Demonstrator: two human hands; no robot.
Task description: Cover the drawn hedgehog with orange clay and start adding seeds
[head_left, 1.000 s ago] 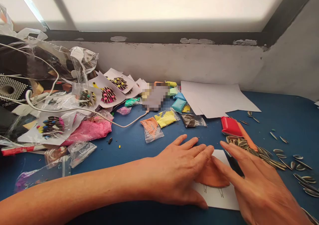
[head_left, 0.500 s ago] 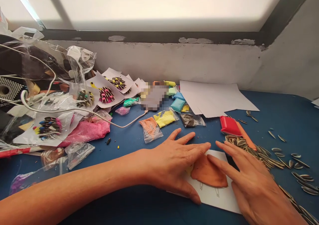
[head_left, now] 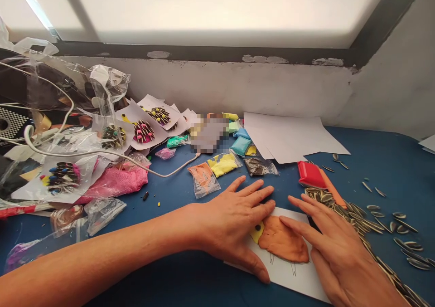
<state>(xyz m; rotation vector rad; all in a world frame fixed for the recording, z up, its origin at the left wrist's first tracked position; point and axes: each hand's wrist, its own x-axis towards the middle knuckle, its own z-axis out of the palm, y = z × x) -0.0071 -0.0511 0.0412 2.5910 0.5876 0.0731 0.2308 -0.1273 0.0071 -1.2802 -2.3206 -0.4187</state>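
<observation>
A flat patch of orange clay (head_left: 283, 243) lies on a white card (head_left: 299, 277) with a drawn outline, and a small yellow clay bit with a dark dot (head_left: 256, 231) sits at its left edge. My left hand (head_left: 234, 223) rests flat on the card's left side, fingers spread, fingertips at the clay's upper edge. My right hand (head_left: 335, 248) lies flat on the card's right side, its index finger touching the clay's right edge. Neither hand holds anything.
Sunflower seeds (head_left: 360, 216) are piled to the right beside a red and orange tool (head_left: 314, 176). Small bags of coloured clay (head_left: 222, 164) and blank white sheets (head_left: 288, 137) lie behind. Finished cards, plastic wrap, a pink cloth (head_left: 113, 182) and a white cable (head_left: 102, 152) crowd the left.
My left hand slid left off the orange clay, uncovering it and the yellow bit. My right hand stayed at the clay's right edge.
</observation>
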